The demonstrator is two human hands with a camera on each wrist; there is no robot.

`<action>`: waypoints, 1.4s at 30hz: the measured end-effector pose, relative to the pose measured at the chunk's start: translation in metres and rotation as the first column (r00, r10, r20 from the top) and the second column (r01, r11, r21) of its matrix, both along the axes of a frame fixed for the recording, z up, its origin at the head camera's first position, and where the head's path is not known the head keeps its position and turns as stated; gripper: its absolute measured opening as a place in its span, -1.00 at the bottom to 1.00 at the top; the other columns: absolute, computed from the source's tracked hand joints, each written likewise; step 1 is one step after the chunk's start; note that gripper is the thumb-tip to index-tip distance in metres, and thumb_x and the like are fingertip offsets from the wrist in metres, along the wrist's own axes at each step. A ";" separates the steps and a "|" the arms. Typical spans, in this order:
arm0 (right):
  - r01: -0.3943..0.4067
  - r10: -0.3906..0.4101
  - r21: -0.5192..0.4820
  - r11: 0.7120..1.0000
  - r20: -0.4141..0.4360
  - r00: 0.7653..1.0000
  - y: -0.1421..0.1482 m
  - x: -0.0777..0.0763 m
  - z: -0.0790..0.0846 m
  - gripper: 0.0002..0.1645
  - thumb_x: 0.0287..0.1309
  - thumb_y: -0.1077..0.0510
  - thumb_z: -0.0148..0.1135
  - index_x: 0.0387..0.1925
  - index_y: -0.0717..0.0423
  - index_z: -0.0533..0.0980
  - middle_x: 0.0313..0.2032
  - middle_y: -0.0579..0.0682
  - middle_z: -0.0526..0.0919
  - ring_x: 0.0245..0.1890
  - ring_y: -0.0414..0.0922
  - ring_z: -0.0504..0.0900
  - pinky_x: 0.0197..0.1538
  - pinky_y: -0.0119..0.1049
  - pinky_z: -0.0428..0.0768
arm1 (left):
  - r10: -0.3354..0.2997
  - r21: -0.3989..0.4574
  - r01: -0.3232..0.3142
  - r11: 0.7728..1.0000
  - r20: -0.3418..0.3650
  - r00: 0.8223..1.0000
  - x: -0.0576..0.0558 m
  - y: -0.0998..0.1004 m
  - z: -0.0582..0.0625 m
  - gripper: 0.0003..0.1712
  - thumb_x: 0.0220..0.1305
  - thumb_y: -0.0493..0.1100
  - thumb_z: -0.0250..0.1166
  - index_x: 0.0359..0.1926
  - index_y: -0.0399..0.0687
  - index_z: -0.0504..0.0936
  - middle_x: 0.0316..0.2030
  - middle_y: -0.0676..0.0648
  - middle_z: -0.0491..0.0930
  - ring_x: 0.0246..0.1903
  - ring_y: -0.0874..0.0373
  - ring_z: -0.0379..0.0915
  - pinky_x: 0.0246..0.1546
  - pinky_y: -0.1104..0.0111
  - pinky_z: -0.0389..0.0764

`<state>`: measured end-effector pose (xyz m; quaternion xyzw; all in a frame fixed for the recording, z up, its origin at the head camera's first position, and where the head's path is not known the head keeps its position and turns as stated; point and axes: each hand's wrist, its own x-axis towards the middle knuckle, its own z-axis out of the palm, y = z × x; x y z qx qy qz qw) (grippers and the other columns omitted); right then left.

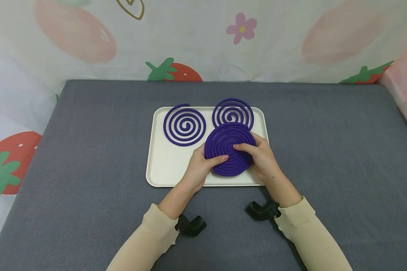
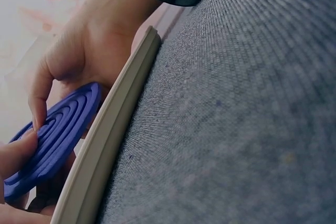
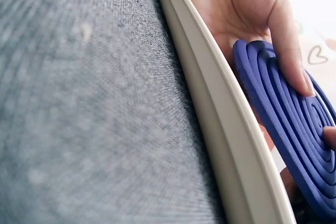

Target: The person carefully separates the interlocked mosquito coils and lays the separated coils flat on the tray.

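Note:
My left hand and right hand together hold a flat, round purple mosquito coil over the tray. It is tightly wound, with hardly any gap between its rings. Both thumbs press on its face near the middle, while the other fingers are mostly hidden behind it. The left wrist view shows the coil tilted beside the tray's rim. Two open-spaced single coils are farther back: a left coil lies on the tray, and a right coil overlaps the back rim, its front part covered by the held coil.
A cream rectangular tray sits on the grey cloth-covered table. Black wrist devices are strapped at the left cuff and right cuff. Behind the table hangs a strawberry-print curtain.

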<state>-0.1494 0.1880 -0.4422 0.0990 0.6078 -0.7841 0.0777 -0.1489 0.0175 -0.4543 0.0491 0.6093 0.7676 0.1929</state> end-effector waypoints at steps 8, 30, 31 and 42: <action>0.006 -0.006 0.025 1.000 -0.015 1.000 -0.001 -0.002 -0.001 -0.63 0.01 0.43 0.20 -0.07 0.24 0.44 -0.30 -0.11 0.63 -0.26 -0.21 0.58 -0.18 -0.41 0.58 | 0.030 -0.024 -0.030 0.999 -0.009 1.000 -0.001 -0.001 0.000 -0.37 0.12 -0.46 0.28 0.24 -0.36 0.34 0.10 -0.31 0.47 0.05 0.01 0.45 0.09 0.29 0.48; 0.020 -0.017 0.228 0.974 -0.018 1.000 -0.006 0.000 -0.001 -0.33 -0.04 0.38 0.31 0.16 0.25 0.31 -0.02 0.11 0.53 -0.07 -0.17 0.53 0.02 -0.39 0.51 | 0.053 -0.103 -0.060 0.993 -0.067 0.996 0.001 0.000 0.002 -0.51 0.12 -0.41 0.31 0.10 -0.42 0.46 -0.03 -0.29 0.57 -0.06 0.00 0.55 -0.04 0.30 0.57; 0.020 -0.016 0.239 0.971 -0.016 1.000 -0.006 0.000 -0.001 -0.33 -0.04 0.38 0.32 0.17 0.26 0.33 -0.02 0.12 0.54 -0.07 -0.17 0.53 0.02 -0.39 0.51 | 0.053 -0.110 -0.061 0.992 -0.071 0.996 0.001 0.000 0.002 -0.50 0.12 -0.41 0.31 0.12 -0.41 0.46 -0.02 -0.29 0.57 -0.05 -0.01 0.54 -0.02 0.30 0.56; 0.046 -0.049 0.246 0.968 0.005 0.999 -0.007 0.001 -0.001 -0.36 -0.07 0.39 0.33 0.13 0.32 0.39 -0.07 0.15 0.57 -0.13 -0.16 0.56 -0.05 -0.40 0.56 | 0.033 -0.151 -0.044 0.988 -0.075 0.997 0.001 0.000 0.001 -0.44 0.10 -0.38 0.34 0.16 -0.38 0.43 0.01 -0.29 0.55 -0.02 -0.01 0.52 0.01 0.29 0.54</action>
